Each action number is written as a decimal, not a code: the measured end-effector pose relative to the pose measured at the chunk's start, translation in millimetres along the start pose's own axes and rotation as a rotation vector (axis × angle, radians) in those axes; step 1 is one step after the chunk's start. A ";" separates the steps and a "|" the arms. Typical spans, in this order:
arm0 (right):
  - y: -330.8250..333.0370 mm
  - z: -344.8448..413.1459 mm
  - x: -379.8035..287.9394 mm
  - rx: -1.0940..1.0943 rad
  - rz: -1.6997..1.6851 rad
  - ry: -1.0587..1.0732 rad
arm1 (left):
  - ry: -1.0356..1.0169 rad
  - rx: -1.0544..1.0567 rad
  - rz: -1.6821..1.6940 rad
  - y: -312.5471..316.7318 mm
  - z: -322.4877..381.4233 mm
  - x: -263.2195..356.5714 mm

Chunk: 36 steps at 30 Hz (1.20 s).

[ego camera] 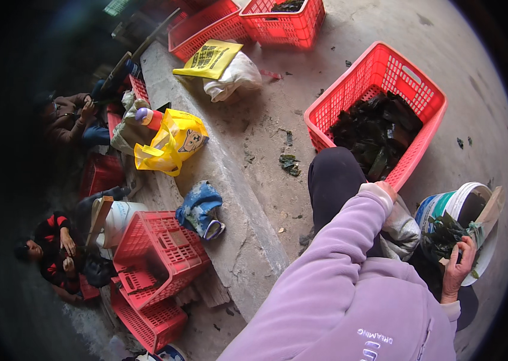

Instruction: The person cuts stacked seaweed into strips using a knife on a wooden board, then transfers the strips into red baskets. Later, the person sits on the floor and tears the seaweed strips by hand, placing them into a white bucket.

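My left hand (387, 189), at the end of a lilac fleece sleeve, is at the near corner of a red plastic crate (434, 122); its fingers are largely hidden, so its grip cannot be told. Dark, wet-looking seaweed (375, 131) lies in that crate. On the right, my right hand (460, 264) has curled fingers on a bunch of dark green seaweed (445, 230). The bunch lies against a wooden board (490, 210) with a green tie around it, at the mouth of a tilted white plastic bucket (427, 212). A whitish woven cloth or sack (400, 230) is beside my leg.
A concrete ledge (236, 189) crosses the floor, bearing a yellow bag (182, 135) and blue patterned cloth (200, 207). Stacked red crates (164, 252) stand left. More crates (281, 27) and a white bundle (233, 76) are ahead. Two people (64, 117) (55, 252) sit at far left.
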State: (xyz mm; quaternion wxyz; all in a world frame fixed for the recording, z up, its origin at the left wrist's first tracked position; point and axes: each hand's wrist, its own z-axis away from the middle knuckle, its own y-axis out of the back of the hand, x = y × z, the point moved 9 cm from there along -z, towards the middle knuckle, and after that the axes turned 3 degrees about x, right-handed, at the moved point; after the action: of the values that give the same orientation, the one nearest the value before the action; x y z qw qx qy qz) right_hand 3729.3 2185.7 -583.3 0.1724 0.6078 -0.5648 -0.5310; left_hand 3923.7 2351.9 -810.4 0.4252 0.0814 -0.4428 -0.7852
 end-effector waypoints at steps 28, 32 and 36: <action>24.4 22.4 96.1 0.142 0.241 -0.257 | 0.117 0.221 -0.179 54.8 24.4 20.8; 26.6 26.4 81.9 0.058 0.278 -0.231 | 0.101 0.245 -0.196 53.3 25.4 20.6; 30.0 36.9 66.0 -0.023 0.250 -0.204 | 0.123 0.237 -0.207 52.7 26.5 19.9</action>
State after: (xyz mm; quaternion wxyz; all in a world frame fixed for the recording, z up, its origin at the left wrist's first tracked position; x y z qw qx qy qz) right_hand 3669.9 2133.6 -602.7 0.1860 0.4737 -0.6445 -0.5707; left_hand 3929.3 2340.9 -749.4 0.3556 0.2241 -0.4946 -0.7607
